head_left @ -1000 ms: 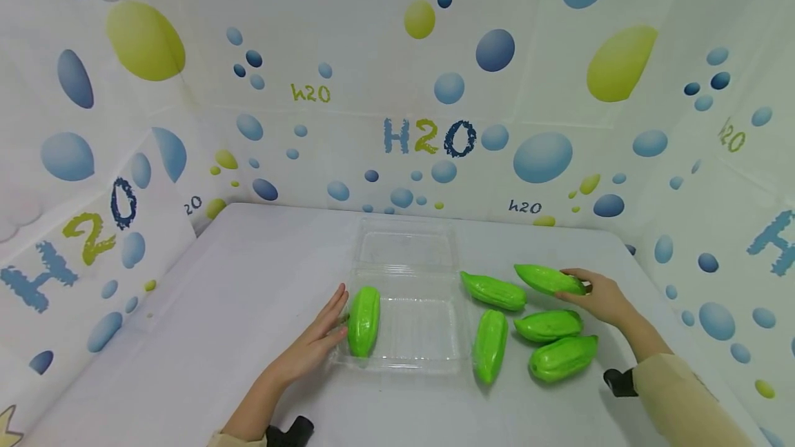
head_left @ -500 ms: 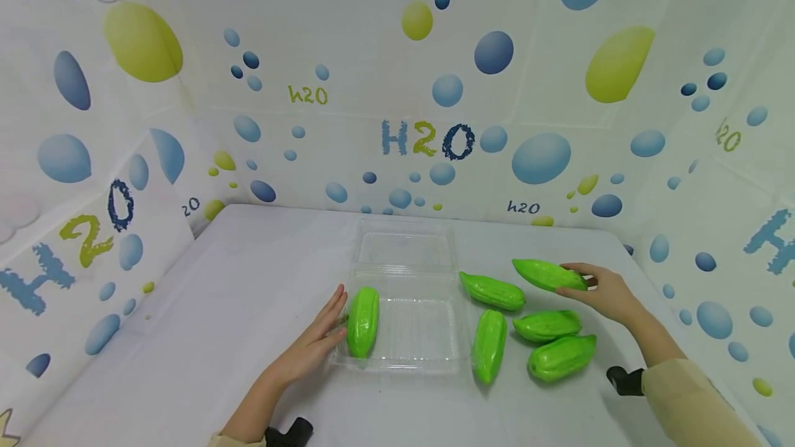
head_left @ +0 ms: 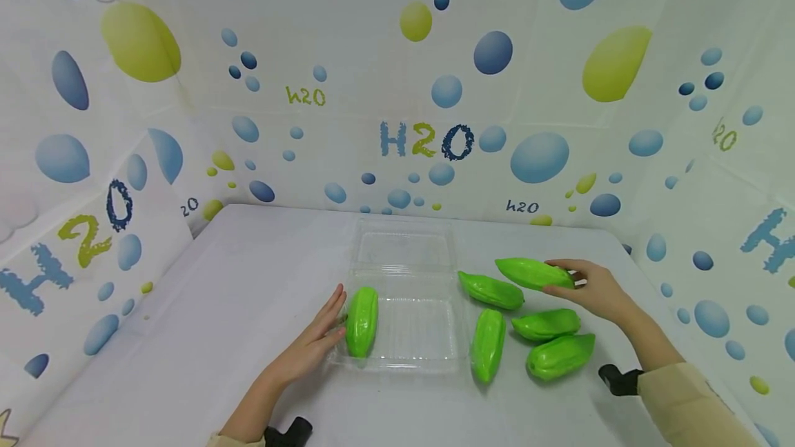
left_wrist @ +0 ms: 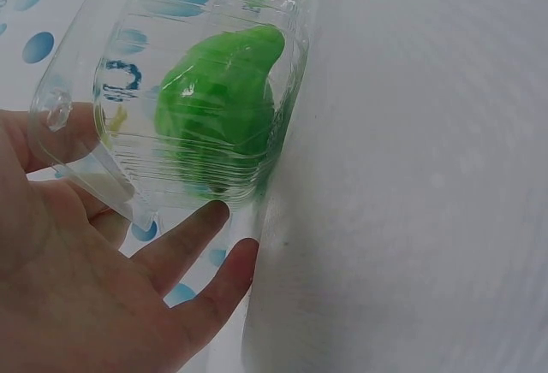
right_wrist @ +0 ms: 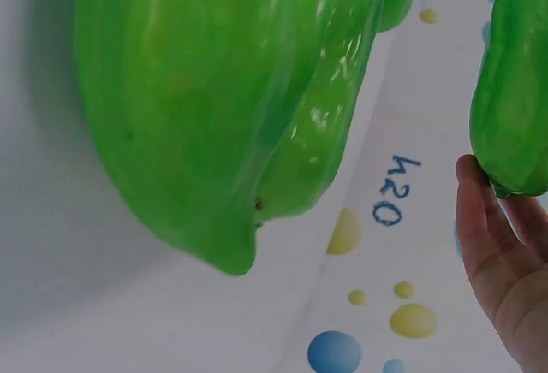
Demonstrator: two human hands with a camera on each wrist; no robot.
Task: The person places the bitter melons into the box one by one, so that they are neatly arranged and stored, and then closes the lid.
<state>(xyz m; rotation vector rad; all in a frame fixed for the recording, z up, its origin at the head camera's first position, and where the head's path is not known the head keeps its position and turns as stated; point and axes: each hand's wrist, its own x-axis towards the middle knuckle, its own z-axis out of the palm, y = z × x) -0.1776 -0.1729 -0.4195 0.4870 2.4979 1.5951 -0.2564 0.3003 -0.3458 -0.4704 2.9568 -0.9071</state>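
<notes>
Right hand lifts a glossy green ridged plastic gourd above the white worktop.
Its fingers curl around the gourd's end; left hand lies flat-fingered against the clear plastic clamshell tray.

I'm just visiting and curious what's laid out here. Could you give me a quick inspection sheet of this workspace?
Surface: white table, bare at the left.
Job's things: clear plastic tray, lid open; one green fruit inside at its left end; four loose green fruits on the table to its right.
Clutter: nothing seen.
Grips: left hand flat against the tray's left side; right hand holds a sixth fruit above the table.
Cables: nothing seen.
Surroundings: bubble-print H2O walls on three sides.
</notes>
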